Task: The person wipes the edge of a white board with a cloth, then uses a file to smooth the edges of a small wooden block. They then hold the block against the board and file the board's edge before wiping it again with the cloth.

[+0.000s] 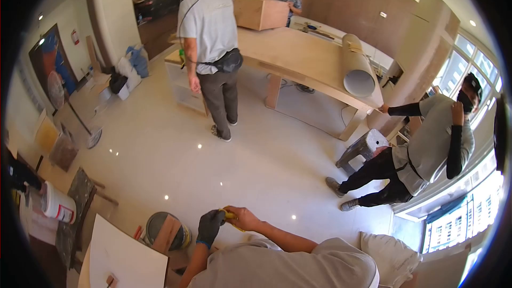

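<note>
At the bottom centre my left hand (211, 227), in a dark glove with a blue cuff, is closed at a small yellow thing (230, 215). My bare right hand (243, 218) is closed on the same yellow thing from the other side, and the two hands nearly touch. What the yellow thing is cannot be made out. Just left of my gloved hand stands a round bucket (184, 237) with a wooden piece (167, 233) across its top. A white board (125, 256) lies further left.
A large wooden table (298, 48) bears a wooden box (260, 13) and a big roll (358, 74). Three people stand around it. A grey stool (362, 149) is by the right-hand person. A white bucket (58, 204) and another person's arm are at left.
</note>
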